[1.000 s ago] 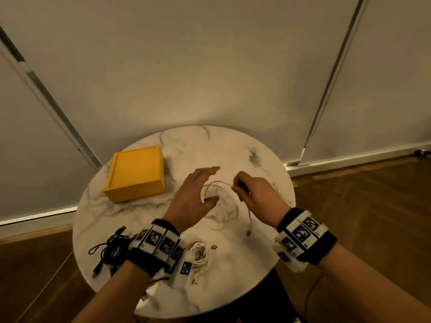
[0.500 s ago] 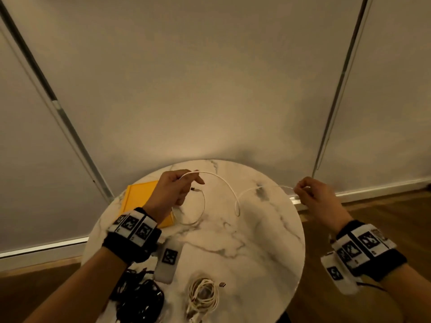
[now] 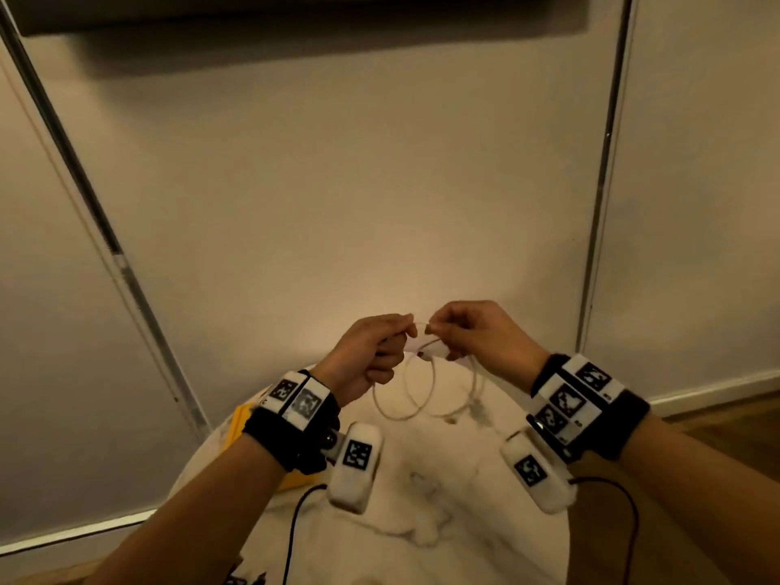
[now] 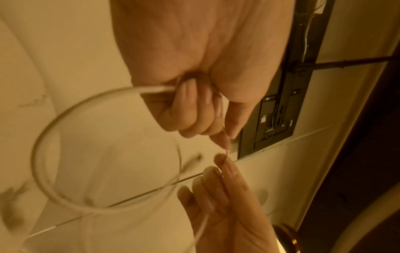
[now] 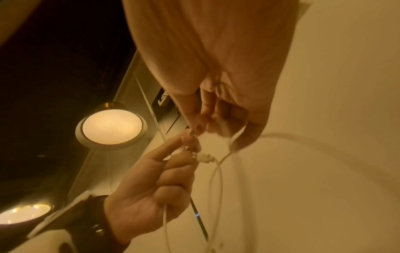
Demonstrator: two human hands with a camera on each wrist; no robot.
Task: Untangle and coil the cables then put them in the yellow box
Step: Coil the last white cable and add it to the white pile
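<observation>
Both hands pinched the white cable [image 3: 422, 399] above the surface: left hand [image 3: 365, 356] bunching loops (two hung), right hand [image 3: 472, 331] feeding; equal loops would coil best.

- Dim and warm yellow-brown in all three views.
- Softly lit wall [image 3: 380, 204] in the head view, brightest just behind the hands, with a dark shadow band along the top.
- Two glowing round lamps [image 5: 112, 126] in the right wrist view, with black around them.
- Blurry white cable [image 4: 47, 171] loops and smeared fingers [image 5: 216, 111].
- Straight lines bent near the edges.
</observation>
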